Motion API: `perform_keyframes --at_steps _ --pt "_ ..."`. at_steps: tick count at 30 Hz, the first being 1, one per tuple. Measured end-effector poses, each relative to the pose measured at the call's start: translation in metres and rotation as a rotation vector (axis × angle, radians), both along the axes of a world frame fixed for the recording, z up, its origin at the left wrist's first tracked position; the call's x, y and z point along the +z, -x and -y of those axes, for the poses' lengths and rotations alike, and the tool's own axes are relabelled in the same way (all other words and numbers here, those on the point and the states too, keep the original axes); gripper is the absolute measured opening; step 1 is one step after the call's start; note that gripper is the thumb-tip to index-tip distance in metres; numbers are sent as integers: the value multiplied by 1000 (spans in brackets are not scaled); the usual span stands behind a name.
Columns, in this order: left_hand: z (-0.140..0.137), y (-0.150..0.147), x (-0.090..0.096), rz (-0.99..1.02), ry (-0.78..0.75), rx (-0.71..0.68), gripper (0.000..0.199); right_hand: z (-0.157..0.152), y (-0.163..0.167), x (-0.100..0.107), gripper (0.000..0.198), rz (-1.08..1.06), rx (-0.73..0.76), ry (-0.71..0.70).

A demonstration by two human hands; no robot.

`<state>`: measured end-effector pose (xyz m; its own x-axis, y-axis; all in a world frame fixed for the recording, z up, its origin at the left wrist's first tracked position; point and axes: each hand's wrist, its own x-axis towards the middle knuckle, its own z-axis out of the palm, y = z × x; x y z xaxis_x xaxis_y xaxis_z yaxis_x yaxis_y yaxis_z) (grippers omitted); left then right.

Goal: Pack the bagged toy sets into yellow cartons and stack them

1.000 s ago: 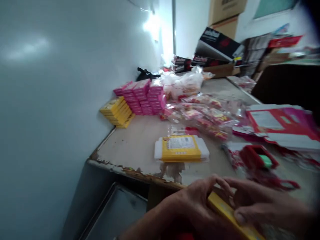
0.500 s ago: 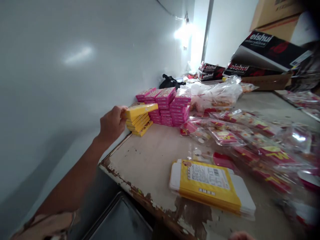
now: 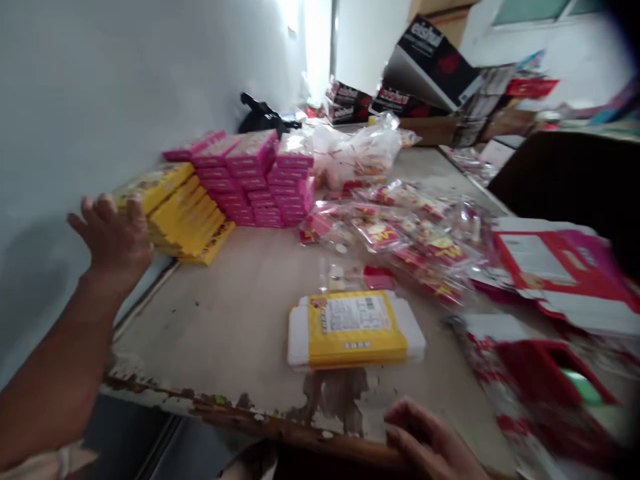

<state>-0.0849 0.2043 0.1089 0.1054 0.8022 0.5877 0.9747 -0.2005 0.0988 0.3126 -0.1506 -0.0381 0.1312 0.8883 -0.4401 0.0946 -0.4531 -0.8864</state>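
My left hand (image 3: 113, 233) is at the near side of a stack of yellow boxes (image 3: 187, 217) by the wall, its fingers spread and no box held; whether the fingertips touch the stack I cannot tell. Beside that stack rise several piles of pink boxes (image 3: 255, 177). My right hand (image 3: 433, 440) is low in the view at the table's front edge, fingers loosely curved and apart, with nothing in it. Just beyond it lies a pile of flat yellow cartons (image 3: 355, 330), printed side up.
Clear packets with red and yellow cards (image 3: 395, 233) spread over the table (image 3: 240, 300). Red-and-white flattened cartons (image 3: 555, 267) and a dark red container (image 3: 550, 380) lie at the right. A filled plastic bag (image 3: 350, 153) and black cardboard boxes (image 3: 400, 100) stand behind.
My left hand has let go of the yellow box, which now rests on the stack, and its fingers have spread. My right hand has come further into view. The camera has turned rightward.
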Motion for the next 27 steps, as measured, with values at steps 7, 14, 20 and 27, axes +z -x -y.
perform_keyframes --at_steps 7,14,20,27 --pt "84 -228 -116 -32 611 -761 69 -52 -36 19 43 9 -442 -328" --pt "70 -279 -108 4 796 -906 41 -94 -51 1 60 -35 -488 -406" --pt "110 -279 -42 21 1124 -1228 31 -64 -39 17 68 54 -454 -475" --pt "206 -284 -67 -122 1082 -1263 21 18 -36 -11 30 253 -393 -469"
